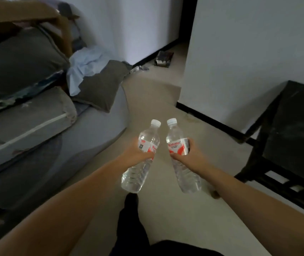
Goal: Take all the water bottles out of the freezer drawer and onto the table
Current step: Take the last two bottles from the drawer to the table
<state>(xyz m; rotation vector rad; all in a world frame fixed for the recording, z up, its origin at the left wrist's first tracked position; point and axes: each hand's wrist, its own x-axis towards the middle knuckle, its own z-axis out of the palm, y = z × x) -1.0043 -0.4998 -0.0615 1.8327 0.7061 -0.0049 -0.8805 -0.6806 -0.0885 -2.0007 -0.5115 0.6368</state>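
My left hand [135,154] grips a clear water bottle [148,133] round its red-and-white label, cap tilted up and slightly right. My right hand [188,154] grips a second clear water bottle [175,135] at its label, cap up and leaning left. Both bottles have white caps and are held out in front of me over the pale floor, side by side and a little apart. A black table [299,130] stands at the right, beside the white wall. No freezer drawer is in view.
A grey sofa [59,137] with dark cushions and a pale blue cloth [84,69] fills the left. A passage runs ahead between the sofa and a white wall corner [190,52], with small clutter [163,59] on the floor at its far end. My dark-trousered leg [131,218] is below.
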